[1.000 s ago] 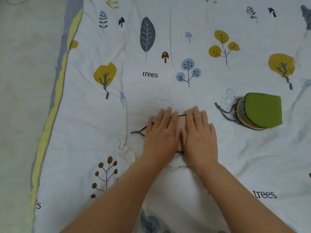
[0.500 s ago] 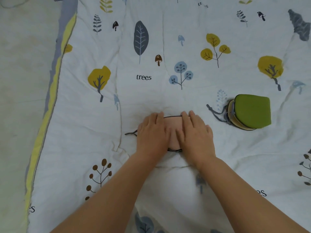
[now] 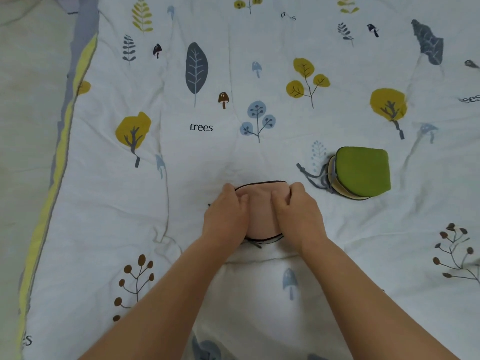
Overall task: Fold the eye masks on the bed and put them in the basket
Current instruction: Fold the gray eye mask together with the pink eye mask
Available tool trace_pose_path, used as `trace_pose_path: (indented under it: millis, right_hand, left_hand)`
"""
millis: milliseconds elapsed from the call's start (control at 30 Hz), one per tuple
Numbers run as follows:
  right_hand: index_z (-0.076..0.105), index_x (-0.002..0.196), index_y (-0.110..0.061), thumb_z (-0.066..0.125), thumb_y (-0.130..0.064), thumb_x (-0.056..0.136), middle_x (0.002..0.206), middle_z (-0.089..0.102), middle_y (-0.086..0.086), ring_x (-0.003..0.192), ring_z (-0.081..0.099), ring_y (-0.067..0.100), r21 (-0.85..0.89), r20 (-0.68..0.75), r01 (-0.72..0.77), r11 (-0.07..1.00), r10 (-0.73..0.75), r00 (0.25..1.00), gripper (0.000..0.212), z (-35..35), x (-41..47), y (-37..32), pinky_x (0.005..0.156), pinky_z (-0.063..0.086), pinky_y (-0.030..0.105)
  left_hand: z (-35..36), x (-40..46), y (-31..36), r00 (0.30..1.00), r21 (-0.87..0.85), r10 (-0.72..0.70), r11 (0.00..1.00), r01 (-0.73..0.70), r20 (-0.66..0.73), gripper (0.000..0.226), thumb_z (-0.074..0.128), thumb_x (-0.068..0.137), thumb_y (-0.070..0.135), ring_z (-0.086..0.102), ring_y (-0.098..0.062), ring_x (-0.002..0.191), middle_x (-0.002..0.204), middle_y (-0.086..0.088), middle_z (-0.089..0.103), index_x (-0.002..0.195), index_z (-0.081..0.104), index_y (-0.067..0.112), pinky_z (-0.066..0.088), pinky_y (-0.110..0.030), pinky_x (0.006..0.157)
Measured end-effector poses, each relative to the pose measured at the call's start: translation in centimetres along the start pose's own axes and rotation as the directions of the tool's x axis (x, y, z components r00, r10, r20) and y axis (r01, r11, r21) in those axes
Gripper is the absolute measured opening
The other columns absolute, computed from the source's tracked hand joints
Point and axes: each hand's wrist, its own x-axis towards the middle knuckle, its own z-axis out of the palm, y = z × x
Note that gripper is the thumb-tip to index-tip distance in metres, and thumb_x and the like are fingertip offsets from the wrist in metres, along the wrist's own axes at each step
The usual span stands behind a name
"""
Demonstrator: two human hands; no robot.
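Pink mask [image 3: 259, 211], dark-edged, sits on the bed [image 3: 233, 157] near centre, w/ both hands on it: left hand [image 3: 226, 216] curled over its left side, right hand [image 3: 298, 216] over its right, fingertips [image 3: 276, 197] pinching at the far edge. Each grip is closed on the mask, thumbs look tucked under the sides, though I can't tell how much fabric they've got. Green mask [image 3: 362, 172] already folded, to the right & a bit farther, strap [image 3: 311, 175] trailing left of it, apart from the hands. Risks, as I judge it: soft padded fabric prob springs open if either grip slackens mid-lift; pink mask's strap, peeking out at the near edge & left, could snag or dangle & undo the fold; quilt is rumpled, so a pinch may catch bedding too. Hidden: most of the pink mask is under the hands, so fold state unclear. Basket not in view at all, so where to carry it can't be read. Floor at far left only.
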Motion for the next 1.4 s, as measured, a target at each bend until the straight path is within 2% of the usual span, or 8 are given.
trace_pose_path:
  millis: [200,300,567,733,1000,1100,1233,1400]
  right_hand:
    - [0.040,0.079,-0.011,0.044,-0.030,0.093,0.065,0.040,-0.003,0.064,0.041,0.020,0.089,-0.191,0.057,0.994,-0.039,0.981,0.024,-4.7,-0.1,1.4,0.067,0.031,0.033]
    - [0.032,0.066,-0.018,0.044,-0.030,0.094,0.061,0.036,-0.004,0.055,0.035,0.011,0.094,-0.277,0.062,0.994,-0.034,0.960,0.033,-7.5,0.4,2.1,0.061,0.029,0.033]
    - [0.044,0.092,-0.006,0.042,-0.032,0.095,0.065,0.041,-0.004,0.074,0.046,0.026,0.101,-0.421,0.047,0.994,0.000,0.907,0.026,-12.6,3.9,4.5,0.067,0.036,0.035]
    - [0.048,0.104,-0.003,0.043,-0.031,0.094,0.074,0.049,0.002,0.079,0.050,0.027,0.076,-0.410,0.001,0.997,0.030,0.912,0.031,-13.3,6.0,6.0,0.070,0.040,0.039]
    - [0.050,0.115,-0.004,0.048,-0.036,0.089,0.110,0.059,0.015,0.100,0.056,0.032,0.067,-0.334,-0.064,0.996,0.083,0.939,0.041,-12.1,7.8,7.5,0.082,0.046,0.041]
    - [0.051,0.121,-0.004,0.052,-0.041,0.087,0.117,0.058,0.014,0.100,0.054,0.028,0.094,-0.281,-0.069,0.993,0.093,0.955,0.050,-12.2,8.2,7.4,0.083,0.045,0.038]
    - [0.049,0.120,-0.003,0.053,-0.043,0.088,0.102,0.053,0.005,0.092,0.048,0.021,0.163,-0.220,-0.088,0.983,0.123,0.968,0.052,-12.3,8.5,7.1,0.078,0.040,0.033]
    - [0.045,0.118,-0.003,0.056,-0.039,0.088,0.099,0.052,0.004,0.090,0.051,0.022,0.241,-0.225,-0.091,0.966,0.146,0.963,0.049,-12.4,7.6,6.8,0.079,0.043,0.035]
  left_hand:
    - [0.5,-0.3,5.0,0.991,-0.101,0.132,0.987,-0.129,0.020,0.016,0.038,0.095,0.026,0.050,-0.030,0.084,0.084,-0.009,0.050,0.090,0.035,0.011,0.036,-0.035,0.072]
    - [1.3,0.0,8.0,0.979,-0.120,0.204,0.972,-0.202,-0.002,0.018,0.038,0.094,0.023,0.047,-0.027,0.082,0.086,-0.008,0.051,0.102,0.043,0.008,0.035,-0.033,0.071]
    - [4.7,2.1,14.6,0.963,-0.151,0.269,0.953,-0.264,0.016,0.025,0.038,0.094,0.020,0.054,-0.035,0.101,0.108,-0.019,0.060,0.113,0.044,0.004,0.035,-0.034,0.075]
    - [7.0,3.9,15.7,0.971,0.031,0.237,0.971,-0.238,0.032,0.029,0.036,0.095,0.024,0.053,-0.035,0.109,0.117,-0.017,0.058,0.116,0.043,0.005,0.042,-0.042,0.088]
    - [9.1,4.9,14.1,0.987,0.260,0.161,0.953,-0.158,0.009,0.036,0.033,0.094,0.029,0.038,-0.033,0.121,0.127,-0.017,0.046,0.117,0.047,0.006,0.034,-0.042,0.099]
    - [9.1,5.2,14.1,0.988,0.220,0.144,0.964,-0.152,0.051,0.037,0.032,0.094,0.029,0.042,-0.033,0.120,0.127,-0.017,0.051,0.116,0.048,0.004,0.034,-0.042,0.100]
    - [8.7,5.3,14.5,0.986,0.103,0.139,0.984,-0.149,0.091,0.039,0.034,0.094,0.031,0.049,-0.036,0.116,0.124,-0.020,0.056,0.116,0.046,0.002,0.037,-0.039,0.096]
    - [8.0,4.9,14.3,0.980,-0.057,0.153,0.988,-0.147,0.128,0.035,0.039,0.093,0.028,0.052,-0.035,0.110,0.119,-0.020,0.057,0.119,0.042,0.004,0.037,-0.033,0.081]
